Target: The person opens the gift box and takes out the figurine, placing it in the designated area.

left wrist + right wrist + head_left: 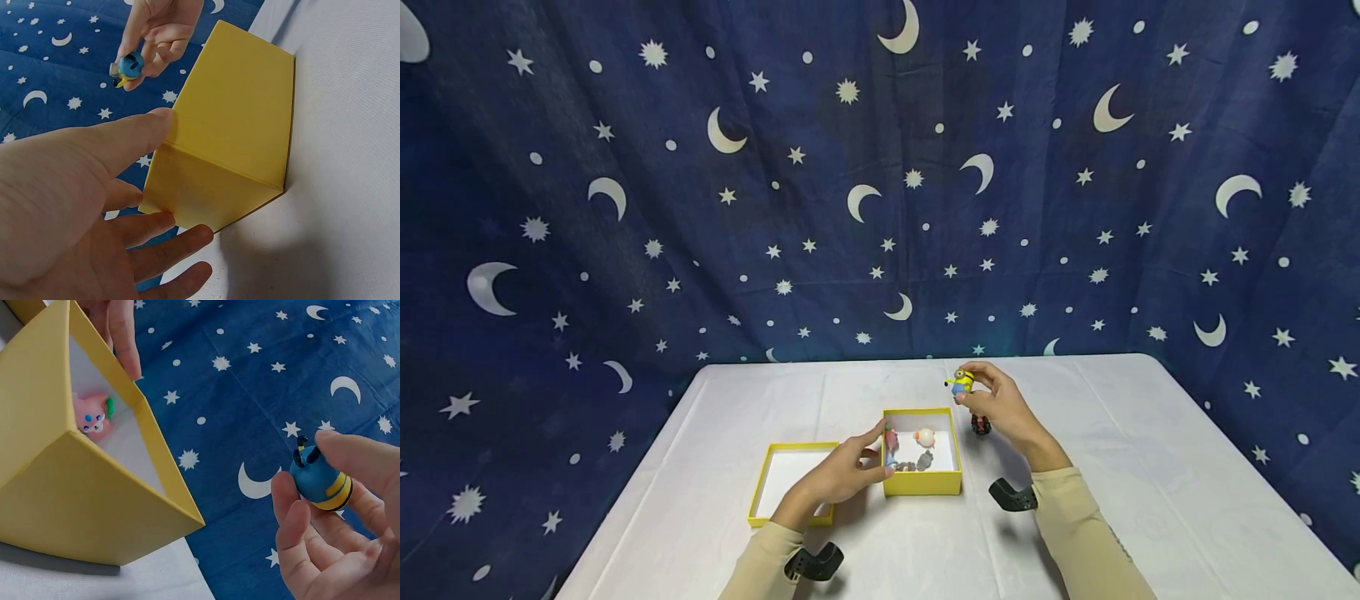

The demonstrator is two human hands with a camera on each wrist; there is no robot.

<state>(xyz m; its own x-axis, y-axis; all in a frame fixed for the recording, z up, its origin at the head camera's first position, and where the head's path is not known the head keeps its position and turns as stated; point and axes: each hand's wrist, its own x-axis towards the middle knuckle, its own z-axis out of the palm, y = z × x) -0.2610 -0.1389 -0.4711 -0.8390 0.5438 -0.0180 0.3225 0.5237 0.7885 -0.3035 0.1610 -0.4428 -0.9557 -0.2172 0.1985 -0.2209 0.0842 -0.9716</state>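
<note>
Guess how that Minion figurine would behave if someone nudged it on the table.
The Minion figurine is probably stiff: its smooth surface shows no dents where the right hand grips it. It seems light, being small against that hand. Its rounded body might roll if tipped.

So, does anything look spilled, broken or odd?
Nothing stands out: the yellow box sits upright with toys inside, the lid lies flat alongside, the right hand holds a figurine, and no spill or damage shows.

2 hands (842,471) (1007,406), 1 box (922,484), 1 lid (786,475), 1 minion figure (961,384).
</note>
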